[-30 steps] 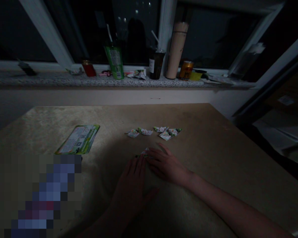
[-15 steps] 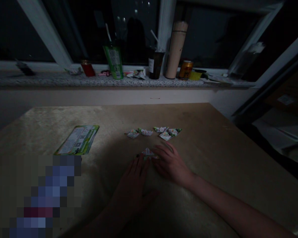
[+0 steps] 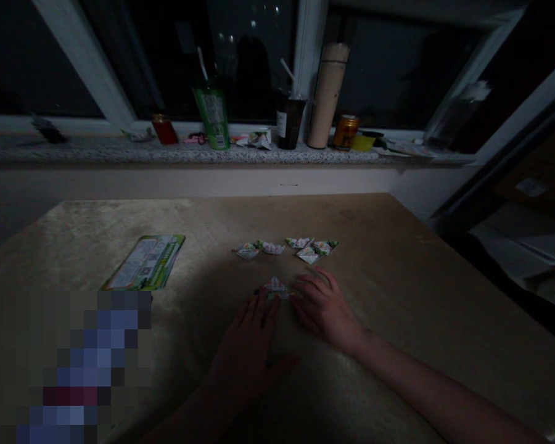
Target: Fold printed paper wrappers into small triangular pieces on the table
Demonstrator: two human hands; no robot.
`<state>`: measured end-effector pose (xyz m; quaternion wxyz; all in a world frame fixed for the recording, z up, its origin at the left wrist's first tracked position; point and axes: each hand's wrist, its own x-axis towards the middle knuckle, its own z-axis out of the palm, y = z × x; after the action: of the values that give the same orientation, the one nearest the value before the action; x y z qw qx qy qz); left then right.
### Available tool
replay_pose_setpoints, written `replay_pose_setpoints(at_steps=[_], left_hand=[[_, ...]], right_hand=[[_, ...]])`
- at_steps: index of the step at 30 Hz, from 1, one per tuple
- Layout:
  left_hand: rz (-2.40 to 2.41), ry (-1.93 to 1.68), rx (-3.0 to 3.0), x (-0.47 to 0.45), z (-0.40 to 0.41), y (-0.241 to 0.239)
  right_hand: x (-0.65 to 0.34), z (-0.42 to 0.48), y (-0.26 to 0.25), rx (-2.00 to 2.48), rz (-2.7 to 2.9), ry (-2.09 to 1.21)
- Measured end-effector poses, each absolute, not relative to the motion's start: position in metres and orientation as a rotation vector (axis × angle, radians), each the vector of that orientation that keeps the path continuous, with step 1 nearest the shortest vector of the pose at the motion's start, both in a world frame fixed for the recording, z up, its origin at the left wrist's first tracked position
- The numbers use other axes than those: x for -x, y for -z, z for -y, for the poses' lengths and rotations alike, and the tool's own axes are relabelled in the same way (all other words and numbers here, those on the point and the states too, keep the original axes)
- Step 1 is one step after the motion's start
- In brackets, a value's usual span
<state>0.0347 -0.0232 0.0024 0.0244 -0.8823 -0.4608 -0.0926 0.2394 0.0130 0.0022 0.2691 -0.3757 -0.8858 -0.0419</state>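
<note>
A small folded triangle of printed paper [image 3: 275,287] lies on the table [image 3: 379,259] in front of me. My left hand [image 3: 247,345] rests flat, palm down, with its fingertips on the paper's lower left edge and its thumb stretched out to the right. Close by the paper's right corner is my right hand [image 3: 330,308], fingers loosely bent and a little apart; its lower fingers are in shadow, so I cannot tell whether they touch the paper. Beyond the hands lie several more folded paper pieces, a left group [image 3: 259,248] and a right group [image 3: 312,248].
At left lies a green and white printed packet [image 3: 145,262], with a blurred-out patch below it. Along the granite windowsill [image 3: 240,158] stand a green pouch [image 3: 213,117], a dark cup with a straw [image 3: 290,123], a tall beige flask [image 3: 326,98] and a gold can [image 3: 346,132].
My right hand has shifted slightly to the right, uncovering more of the folded paper's right side. My left hand stays in nearly the same spot.
</note>
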Motion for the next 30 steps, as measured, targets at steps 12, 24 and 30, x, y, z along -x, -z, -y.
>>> replay_pose_setpoints(at_steps=[12, 24, 30], left_hand=[[1.447, 0.305, 2.679, -0.0344, 0.028, 0.0027], [1.558, 0.17, 2.651, -0.04, 0.0277, -0.0021], [1.573, 0.145, 2.63, -0.0417, 0.0286, -0.0048]], right_hand=[[-0.2392, -0.0117, -0.002, 1.022, 2.397, 0.077], [-0.2362, -0.0103, -0.0023, 1.009, 2.417, 0.101], [-0.2363, -0.0094, -0.0029, 1.018, 2.409, 0.134]])
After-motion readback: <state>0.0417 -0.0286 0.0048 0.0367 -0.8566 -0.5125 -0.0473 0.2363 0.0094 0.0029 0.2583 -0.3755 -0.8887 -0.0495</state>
